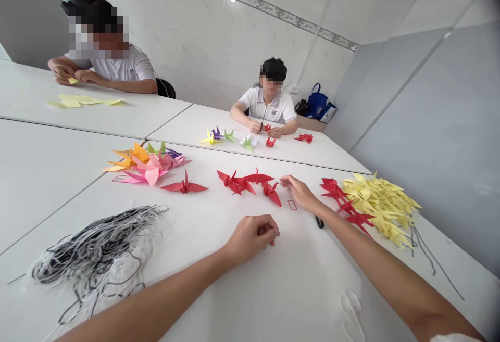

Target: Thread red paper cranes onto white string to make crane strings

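Note:
My left hand [253, 235] rests on the white table [219, 285] with its fingers curled into a loose fist; what it holds, if anything, is hidden. My right hand [299, 192] reaches forward with fingers stretched out, its tips beside a small group of red paper cranes [246, 181]. A small red paper clip [292, 205] lies just below that hand. One more red crane [184, 186] sits alone to the left.
A tangle of black and white string [97, 251] lies front left. Orange, pink and green cranes [146, 165] are piled left of centre, yellow cranes [380, 204] and red ones [344, 201] on the right. Two other people fold paper at the far tables.

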Demonstrator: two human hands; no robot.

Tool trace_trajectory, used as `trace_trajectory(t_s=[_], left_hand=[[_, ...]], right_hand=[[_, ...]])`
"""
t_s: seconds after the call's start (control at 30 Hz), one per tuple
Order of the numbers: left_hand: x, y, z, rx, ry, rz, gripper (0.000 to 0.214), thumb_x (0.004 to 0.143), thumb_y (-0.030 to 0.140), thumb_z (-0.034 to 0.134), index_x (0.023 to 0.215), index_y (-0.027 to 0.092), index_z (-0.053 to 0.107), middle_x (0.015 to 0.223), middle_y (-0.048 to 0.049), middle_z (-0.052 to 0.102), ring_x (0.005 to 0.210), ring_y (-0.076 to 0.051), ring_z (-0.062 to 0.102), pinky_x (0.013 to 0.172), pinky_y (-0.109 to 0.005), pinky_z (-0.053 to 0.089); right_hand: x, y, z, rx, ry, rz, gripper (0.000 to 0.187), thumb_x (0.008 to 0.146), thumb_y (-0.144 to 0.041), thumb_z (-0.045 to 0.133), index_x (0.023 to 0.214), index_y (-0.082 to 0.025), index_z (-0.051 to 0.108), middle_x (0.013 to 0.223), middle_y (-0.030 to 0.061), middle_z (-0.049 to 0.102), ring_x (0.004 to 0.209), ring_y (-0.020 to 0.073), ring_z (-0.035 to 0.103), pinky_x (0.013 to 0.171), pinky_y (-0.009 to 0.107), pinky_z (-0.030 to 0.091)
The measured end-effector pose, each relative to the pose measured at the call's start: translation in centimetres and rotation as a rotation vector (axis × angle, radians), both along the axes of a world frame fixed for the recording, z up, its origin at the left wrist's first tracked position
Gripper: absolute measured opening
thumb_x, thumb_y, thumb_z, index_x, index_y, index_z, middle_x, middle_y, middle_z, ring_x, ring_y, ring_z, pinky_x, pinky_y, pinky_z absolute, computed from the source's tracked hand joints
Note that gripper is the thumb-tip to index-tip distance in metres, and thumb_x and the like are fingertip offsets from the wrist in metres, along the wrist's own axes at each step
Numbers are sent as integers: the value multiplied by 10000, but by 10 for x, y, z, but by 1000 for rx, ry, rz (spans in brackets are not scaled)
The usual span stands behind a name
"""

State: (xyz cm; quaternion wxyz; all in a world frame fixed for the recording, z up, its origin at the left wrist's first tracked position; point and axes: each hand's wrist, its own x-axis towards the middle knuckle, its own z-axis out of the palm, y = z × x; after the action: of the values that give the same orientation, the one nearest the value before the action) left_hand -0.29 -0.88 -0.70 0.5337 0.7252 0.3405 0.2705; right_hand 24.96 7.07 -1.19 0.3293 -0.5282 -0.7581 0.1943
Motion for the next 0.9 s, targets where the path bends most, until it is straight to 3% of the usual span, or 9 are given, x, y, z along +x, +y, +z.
trace_trajectory(t_s=[0.17,0.27,0.37,0.43,0.5,0.63,0.77,0.9], left_hand=[[-1,-1,3,-14,-1,-6,171,804,260,496,795,180,647,684,-4,660,562,-112,527,560,-222,427],[-1,-3,6,-32,-14,-6,182,824,304,502,810,174,629,722,-17,660,594,-119,541,581,-232,446],[-1,-4,10,-48,-16,-5,183,834,318,506,819,171,615,719,-15,646,584,-114,525,573,-230,432],[0,-4,12,-43,-7,10,183,842,312,501,825,169,614,707,-9,638,561,-105,489,549,-222,391],[0,-4,13,-25,-8,37,192,858,320,498,824,170,612,700,-5,633,569,-104,471,547,-222,353],[0,-1,12,-23,-53,104,208,879,349,508,807,176,597,680,13,592,625,-115,490,593,-226,346],[1,2,10,-70,-76,145,218,881,374,539,795,178,578,675,27,564,605,-103,440,575,-220,316],[3,2,11,-126,-73,138,202,882,356,541,801,173,572,686,27,564,564,-85,381,524,-212,270]], right_hand=[[33,-66,-11,96,-67,-98,439,807,-68,395,1175,-236,567,1214,81,597,1178,242,543,1056,456,391],[35,-92,-8,170,-44,-167,379,859,-119,392,1196,-217,537,1221,118,562,1204,276,492,1076,483,341],[16,-113,-6,165,8,-172,310,932,-202,361,1207,-214,503,981,84,585,906,245,581,888,421,446],[-6,-121,-7,117,58,-161,300,970,-251,326,1234,-220,467,763,6,520,673,201,541,714,346,449],[-27,-123,-8,52,113,-142,272,987,-288,317,1196,-224,479,628,-48,417,572,178,475,608,285,396],[-52,-107,-10,-41,227,-138,216,973,-332,359,1087,-223,508,602,-69,354,519,149,374,543,251,323],[-56,-89,-9,-106,302,-116,220,972,-330,350,998,-213,534,656,-48,415,559,137,384,565,250,336],[-54,-91,-6,-187,322,-3,275,1000,-357,328,982,-210,560,626,-49,421,552,130,377,569,248,334]])
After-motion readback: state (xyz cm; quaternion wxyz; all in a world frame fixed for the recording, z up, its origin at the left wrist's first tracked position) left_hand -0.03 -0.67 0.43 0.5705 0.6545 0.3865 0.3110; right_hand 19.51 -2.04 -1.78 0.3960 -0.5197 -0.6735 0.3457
